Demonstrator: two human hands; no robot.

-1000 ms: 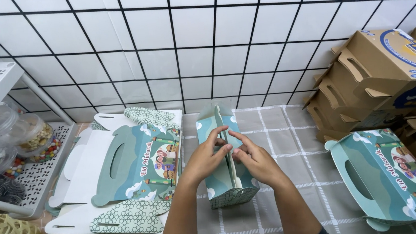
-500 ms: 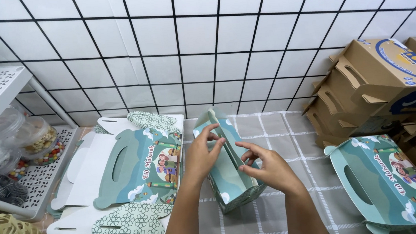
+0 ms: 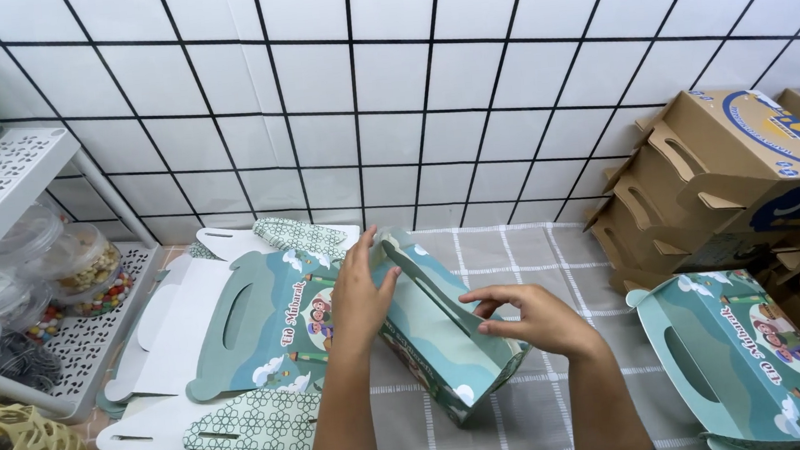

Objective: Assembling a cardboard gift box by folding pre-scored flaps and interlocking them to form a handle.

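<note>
**2 hands on a half-folded green gift box**

The green gift box (image 3: 438,328) lies tilted on the grey checked tabletop (image 3: 537,252), in the middle of the view. The left hand (image 3: 360,291) presses flat against its left panel, fingers straight and together. The right hand (image 3: 534,317) pinches the box's upper edge between thumb and fingertips. Just left lies a stack of flat unfolded boxes (image 3: 236,336). A finished green box (image 3: 749,358) and brown cardboard carriers (image 3: 705,179) sit to the right.
</note>
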